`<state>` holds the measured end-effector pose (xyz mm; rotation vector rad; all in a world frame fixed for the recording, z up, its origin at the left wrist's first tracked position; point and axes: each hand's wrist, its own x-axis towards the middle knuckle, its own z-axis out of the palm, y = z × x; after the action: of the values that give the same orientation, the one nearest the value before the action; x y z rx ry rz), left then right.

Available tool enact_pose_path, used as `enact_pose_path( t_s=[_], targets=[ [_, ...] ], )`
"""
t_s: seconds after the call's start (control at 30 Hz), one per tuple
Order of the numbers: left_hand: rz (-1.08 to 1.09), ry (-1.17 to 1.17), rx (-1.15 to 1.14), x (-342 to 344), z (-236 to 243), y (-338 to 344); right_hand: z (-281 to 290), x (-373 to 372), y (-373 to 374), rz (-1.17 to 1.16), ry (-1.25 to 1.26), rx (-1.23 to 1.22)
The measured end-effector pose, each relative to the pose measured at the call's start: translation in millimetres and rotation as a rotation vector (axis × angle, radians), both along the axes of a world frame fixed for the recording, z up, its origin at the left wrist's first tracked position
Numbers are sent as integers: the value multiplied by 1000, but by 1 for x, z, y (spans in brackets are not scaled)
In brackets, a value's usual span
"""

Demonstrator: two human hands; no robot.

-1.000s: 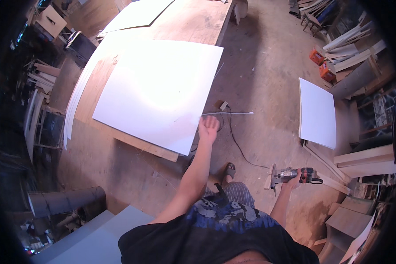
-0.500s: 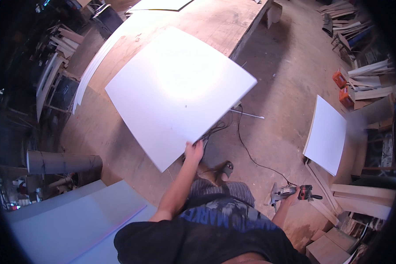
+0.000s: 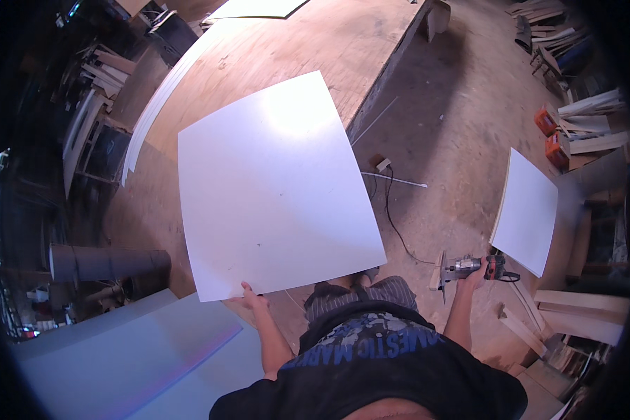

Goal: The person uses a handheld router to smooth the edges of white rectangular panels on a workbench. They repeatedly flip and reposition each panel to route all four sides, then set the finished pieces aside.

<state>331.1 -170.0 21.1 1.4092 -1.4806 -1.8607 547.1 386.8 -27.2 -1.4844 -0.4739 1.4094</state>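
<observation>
My left hand (image 3: 253, 297) grips the near edge of a large square white panel (image 3: 280, 203), close to its left corner. The panel's far part lies over the end of a long wooden worktable (image 3: 329, 42); whether it rests there I cannot tell. My right hand (image 3: 479, 273) holds a metal power cutting tool (image 3: 463, 269) out to my right, with a black cord running from it across the floor to a small power strip (image 3: 383, 164). Long white strips (image 3: 147, 119) lie along the table's left side.
A white sheet (image 3: 525, 210) stands at the right, near timber pieces (image 3: 577, 315). Orange boxes (image 3: 547, 120) and offcuts line the right back. At lower left are pale blue-grey boards (image 3: 105, 371) and a large grey cylinder (image 3: 108, 264). The floor (image 3: 441, 175) runs along the table's right side.
My left hand has moved down and leftward, drawing the white panel toward me, and the panel has turned. The tool in my right hand has shifted slightly up and right.
</observation>
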Motion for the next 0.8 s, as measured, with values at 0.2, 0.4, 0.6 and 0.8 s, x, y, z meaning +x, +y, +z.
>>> enact_pose_path(
  t_s=[0.2,0.4,0.6,0.8],
  targets=[
    [-78,147,19,-43,-19,-51,-16,-5,1,24,-41,-19],
    [-218,171,-1,-111,-14,-39,-27,8,-21,67,-87,18],
    [-446,184,-101,-215,-6,-20,-6,9,-68,5,-49,40],
    [-696,138,-246,-350,4,-15,-12,22,-119,19,-32,43]
  ],
)
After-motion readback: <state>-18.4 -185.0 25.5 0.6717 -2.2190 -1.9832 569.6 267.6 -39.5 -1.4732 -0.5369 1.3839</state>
